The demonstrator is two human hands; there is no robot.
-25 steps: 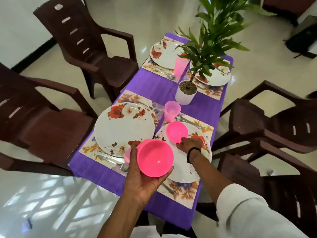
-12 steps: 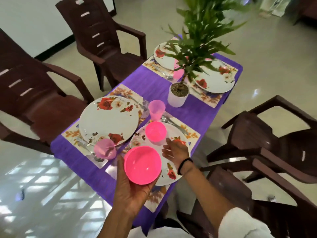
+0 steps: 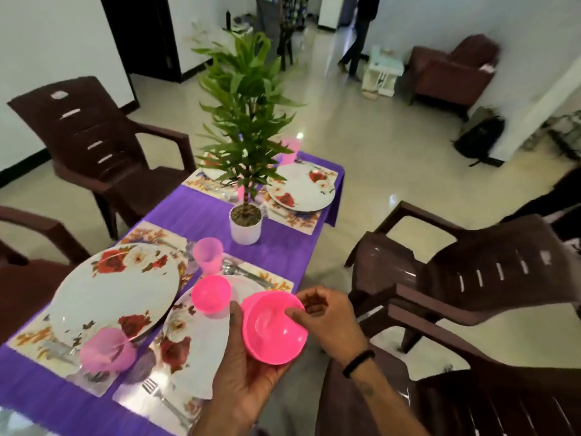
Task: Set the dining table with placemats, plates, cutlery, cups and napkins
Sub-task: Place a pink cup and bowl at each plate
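A bright pink bowl point(image 3: 274, 329) is held in the lower centre of the frame, above the right edge of the worktop point(image 3: 201, 215). It is cupped from below by the left hand point(image 3: 248, 369), and its rim is pinched by the right hand point(image 3: 327, 319). A second pink bowl point(image 3: 211, 292) is seen on the near floral plate point(image 3: 198, 341), left of the held one. A pale pink cup point(image 3: 208, 255) is placed just behind it.

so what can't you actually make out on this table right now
- Far left plate, head view: mostly hidden by the plant.
- Far pink cup: blurred, partly behind leaves.
- Near right plate: its right side is covered by the left hand and the pink bowl.
- Cutlery at the near edge: blurred.
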